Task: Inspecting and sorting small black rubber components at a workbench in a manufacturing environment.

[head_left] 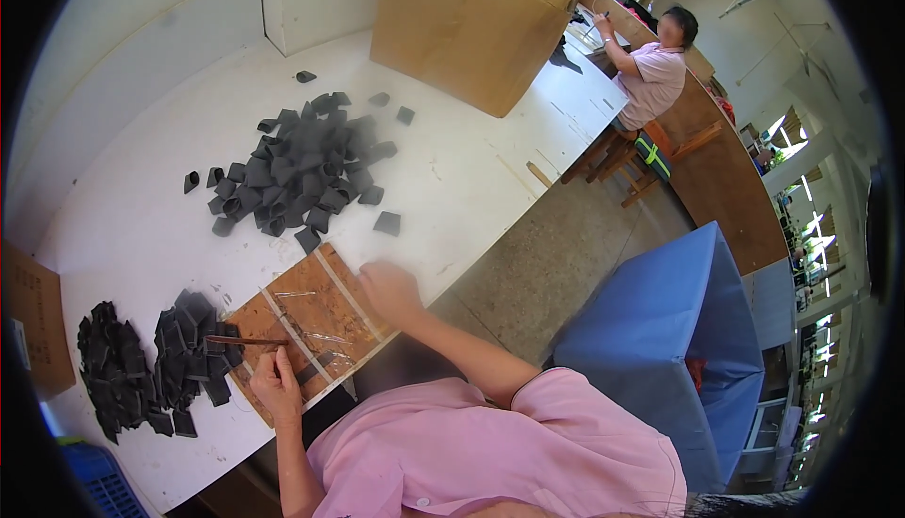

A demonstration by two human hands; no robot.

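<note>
My left hand [276,388] is closed at the near left part of a worn wooden board [311,296] with pale strips across it. Just beyond its fingertips lies a thin brown stick [247,340]; whether the fingers touch it I cannot tell. A dark flat strip [315,368] is on the board beside this hand. My right hand [391,294], blurred, is over the board's right edge, its fingers seemingly curled; any object in them is hidden. Beyond the board spreads a heap of small black tube-shaped pieces [306,164]. Flattened black pieces [184,344] are piled left of the board.
A second pile of black pieces [115,367] lies farther left. A large cardboard box [471,32] stands on the white table [452,179]. Left are another carton [38,320] and a blue basket [99,476]. A blue fabric bin [650,329] is at right; another person [650,75] sits beyond.
</note>
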